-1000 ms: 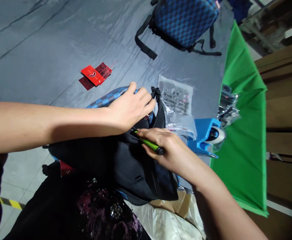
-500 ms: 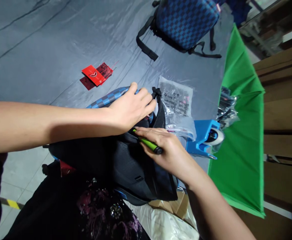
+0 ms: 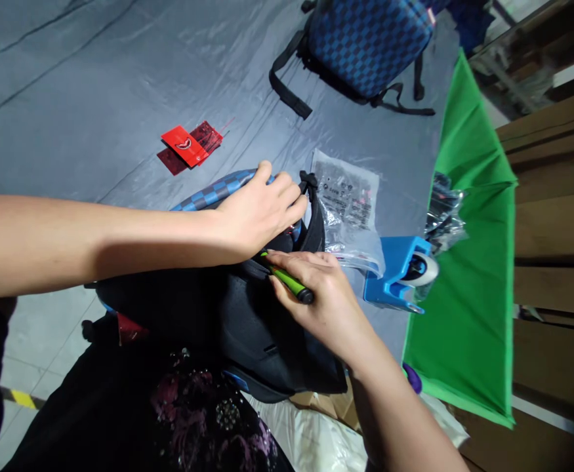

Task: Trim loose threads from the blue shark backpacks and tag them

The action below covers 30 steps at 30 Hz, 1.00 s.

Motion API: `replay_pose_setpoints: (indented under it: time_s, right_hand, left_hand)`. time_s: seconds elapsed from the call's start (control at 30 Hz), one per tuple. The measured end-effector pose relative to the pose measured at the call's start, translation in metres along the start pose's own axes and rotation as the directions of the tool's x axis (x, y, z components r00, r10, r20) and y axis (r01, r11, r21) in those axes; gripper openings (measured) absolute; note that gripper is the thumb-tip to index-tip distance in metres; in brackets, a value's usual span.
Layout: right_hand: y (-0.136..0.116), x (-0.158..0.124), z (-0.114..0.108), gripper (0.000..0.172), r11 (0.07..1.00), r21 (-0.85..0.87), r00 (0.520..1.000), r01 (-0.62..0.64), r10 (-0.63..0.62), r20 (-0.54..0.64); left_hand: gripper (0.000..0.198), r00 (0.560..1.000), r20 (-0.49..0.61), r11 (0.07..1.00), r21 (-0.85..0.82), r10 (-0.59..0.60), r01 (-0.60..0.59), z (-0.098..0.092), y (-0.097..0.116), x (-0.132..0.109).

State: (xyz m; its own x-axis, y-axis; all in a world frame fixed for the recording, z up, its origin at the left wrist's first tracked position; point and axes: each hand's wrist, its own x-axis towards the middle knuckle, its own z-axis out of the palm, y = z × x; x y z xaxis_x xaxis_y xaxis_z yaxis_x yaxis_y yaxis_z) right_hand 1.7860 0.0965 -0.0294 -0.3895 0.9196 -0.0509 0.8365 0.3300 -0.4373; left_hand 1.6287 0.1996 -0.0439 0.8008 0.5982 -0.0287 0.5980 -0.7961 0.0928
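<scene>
A black backpack [image 3: 178, 308] with blue checkered trim lies across my lap and the table's edge. My left hand [image 3: 262, 210] is closed over its upper edge, fingers curled down beside a black strap [image 3: 317, 219]. My right hand [image 3: 311, 278] grips a slim green tool with a black end [image 3: 291, 283], tilted across the bag fabric just below my left hand. The tool's far tip is hidden in the fabric, so its kind does not show. A printed clear plastic bag [image 3: 348, 210] lies beyond my right hand.
Red tags [image 3: 184, 145] lie on the grey covered table [image 3: 94, 85]. Another checkered backpack [image 3: 368, 46] stands at the back with straps spread out. At the right are a blue tape dispenser [image 3: 389, 275], a green fabric bin [image 3: 478, 262] and stacked cardboard [image 3: 557, 223].
My right hand and the green tool have shifted slightly left, and my right forearm has swung left. My left hand keeps its place on the backpack.
</scene>
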Motion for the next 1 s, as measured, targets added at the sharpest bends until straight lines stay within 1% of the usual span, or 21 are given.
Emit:
replay_pose_setpoints:
  time_s: [0.07, 0.17, 0.23, 0.37, 0.47, 0.57, 0.67, 0.73, 0.8, 0.87, 0.93, 1.0]
  right_hand:
    - [-0.002, 0.001, -0.001, 0.024, 1.0, -0.01, 1.0, -0.01, 0.01, 0.012]
    - [-0.002, 0.001, -0.001, 0.024, 1.0, 0.019, 1.0, 0.002, -0.001, -0.02]
    - [-0.002, 0.001, -0.001, 0.024, 1.0, 0.017, 1.0, -0.004, 0.004, -0.008]
    - [-0.003, 0.002, 0.001, 0.025, 1.0, 0.029, 1.0, -0.004, 0.005, -0.029]
    - [-0.005, 0.002, 0.002, 0.025, 1.0, 0.004, 1.0, -0.011, 0.011, -0.024]
    - [-0.005, 0.001, 0.002, 0.025, 1.0, 0.009, 0.999, -0.013, 0.013, -0.041]
    - [-0.004, 0.001, 0.004, 0.025, 1.0, 0.013, 0.999, -0.026, 0.027, -0.029]
    - [-0.003, 0.0, 0.007, 0.025, 0.999, 0.033, 0.998, -0.029, 0.031, -0.061]
    - [-0.004, -0.002, 0.011, 0.027, 0.995, 0.091, 0.993, -0.029, 0.039, -0.11]
    - [-0.006, -0.005, 0.016, 0.029, 0.99, 0.135, 0.99, -0.045, 0.062, -0.13]
    - [-0.009, -0.008, 0.021, 0.028, 0.987, 0.152, 0.985, -0.049, 0.074, -0.159]
    - [-0.013, -0.008, 0.025, 0.026, 0.987, 0.161, 0.975, -0.024, 0.059, -0.215]
  left_hand:
    - [0.067, 1.0, -0.006, 1.0, 0.001, 0.009, -0.009, 0.001, 0.0, 0.0]
    - [0.067, 1.0, -0.02, 1.0, 0.005, 0.015, -0.015, 0.002, -0.001, 0.0]
    - [0.066, 1.0, -0.026, 1.0, 0.014, 0.015, -0.014, 0.002, 0.0, 0.0]
    - [0.065, 1.0, 0.002, 1.0, 0.027, 0.003, -0.004, -0.001, 0.0, 0.0]
    - [0.063, 1.0, 0.024, 1.0, 0.027, -0.006, 0.005, -0.004, 0.0, 0.0]
    - [0.061, 1.0, 0.012, 1.0, 0.029, 0.002, -0.002, -0.004, 0.001, -0.001]
    - [0.063, 1.0, 0.005, 0.999, 0.045, -0.001, 0.0, -0.003, 0.002, -0.001]
    - [0.064, 1.0, 0.004, 0.998, 0.061, 0.005, -0.006, -0.005, 0.001, -0.002]
    - [0.074, 0.998, 0.052, 0.993, 0.108, 0.042, -0.047, -0.012, -0.002, -0.003]
    - [0.096, 0.985, 0.169, 0.983, 0.173, 0.025, -0.055, -0.024, -0.01, -0.006]
    - [0.118, 0.964, 0.257, 0.982, 0.187, -0.07, 0.022, -0.036, -0.018, -0.012]
    - [0.127, 0.942, 0.283, 0.979, 0.147, -0.178, 0.141, -0.045, -0.025, -0.02]
